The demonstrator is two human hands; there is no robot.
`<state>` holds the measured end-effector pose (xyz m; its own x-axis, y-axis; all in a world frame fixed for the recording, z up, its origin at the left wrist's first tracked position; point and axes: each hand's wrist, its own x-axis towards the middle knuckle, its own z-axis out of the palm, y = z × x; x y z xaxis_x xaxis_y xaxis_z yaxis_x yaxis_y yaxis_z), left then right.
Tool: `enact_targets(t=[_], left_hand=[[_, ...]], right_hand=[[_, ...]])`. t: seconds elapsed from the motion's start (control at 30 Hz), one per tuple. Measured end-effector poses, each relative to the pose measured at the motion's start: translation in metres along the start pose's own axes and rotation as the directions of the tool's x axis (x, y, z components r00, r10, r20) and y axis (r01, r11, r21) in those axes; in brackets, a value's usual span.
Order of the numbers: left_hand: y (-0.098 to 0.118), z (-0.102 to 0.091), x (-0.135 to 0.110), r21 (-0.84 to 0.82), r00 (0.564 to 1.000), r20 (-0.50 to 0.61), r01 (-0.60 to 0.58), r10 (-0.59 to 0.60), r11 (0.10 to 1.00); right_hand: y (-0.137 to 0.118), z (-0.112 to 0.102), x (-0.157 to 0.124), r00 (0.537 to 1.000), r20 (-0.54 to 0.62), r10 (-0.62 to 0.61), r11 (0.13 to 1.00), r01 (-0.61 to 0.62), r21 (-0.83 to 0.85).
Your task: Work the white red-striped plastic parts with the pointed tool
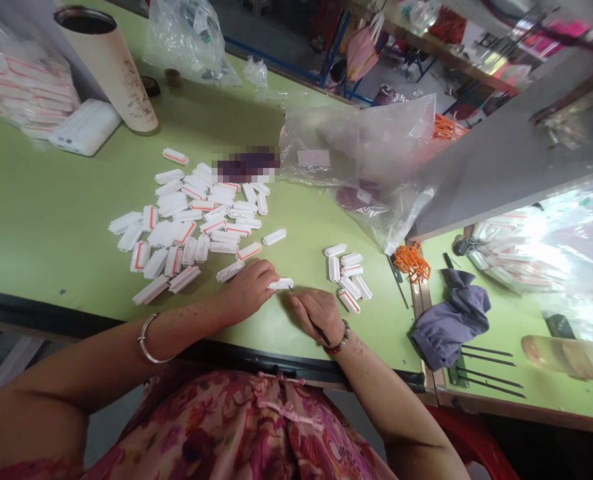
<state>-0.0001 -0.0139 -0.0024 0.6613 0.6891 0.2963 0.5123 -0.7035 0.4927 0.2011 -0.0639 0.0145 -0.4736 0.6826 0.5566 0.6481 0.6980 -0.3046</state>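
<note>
My left hand's fingertips (pixel 269 272) lay narrowly together at the end of a small white plastic oblong (pixel 280 284), which sat on the tabletop between my two hands. (From my remote seat, I could not tell whether they gripped it or merely pinned it.) My right hand (pixel 316 313) was curled tightly around a thin black rod (pixel 319 329), whose tip reached the oblong's right end.

The oblong looked light, stiff and smooth, so it would likely skid under a careless touch; its long edges seemed the best place to take hold. Beyond my left hand lay a loose heap of similar white plastic pieces (pixel 186 227), roughly fifty by my rough count, many marked with orange-red stripes. Seven more sat in a small cluster of white plastic pieces (pixel 349 275) beyond my right hand. Further right were one tangled clump of orange plastic pieces (pixel 411 261), one crumpled grey-violet cloth (pixel 449 320) and four thin black rods (pixel 489 368). One cream cardboard tube (pixel 109 73) stood at the far left of the pale green tabletop (pixel 51 220).
</note>
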Motion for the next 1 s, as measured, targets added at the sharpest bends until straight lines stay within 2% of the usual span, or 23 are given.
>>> enact_targets(t=[0.13,0.3,0.5,0.77,1.0], left_hand=[[-0.0019,0.0023,0.0002,-0.054,1.000,-0.019,0.020,-0.021,0.998],[-0.0030,0.0041,0.0003,-0.052,1.000,-0.026,0.010,-0.012,0.999],[-0.0029,0.0023,0.0000,-0.065,1.000,0.001,0.028,-0.028,0.998],[-0.0030,0.0015,0.0014,-0.100,0.999,-0.014,0.036,-0.038,0.994],[-0.0025,0.0017,0.0011,-0.081,0.999,0.004,0.040,-0.039,0.996]], right_hand=[[0.0029,-0.0023,0.0004,0.998,-0.054,-0.013,0.997,0.017,0.081],[0.0019,-0.0011,0.0027,0.999,0.020,0.045,0.997,-0.046,0.062],[-0.0020,0.0003,0.0044,0.994,0.049,0.101,0.995,-0.101,0.006],[0.0027,0.0006,0.0014,1.000,-0.009,0.000,0.996,0.001,0.089],[-0.0007,0.0022,0.0045,0.998,0.032,0.059,0.994,-0.062,0.088]])
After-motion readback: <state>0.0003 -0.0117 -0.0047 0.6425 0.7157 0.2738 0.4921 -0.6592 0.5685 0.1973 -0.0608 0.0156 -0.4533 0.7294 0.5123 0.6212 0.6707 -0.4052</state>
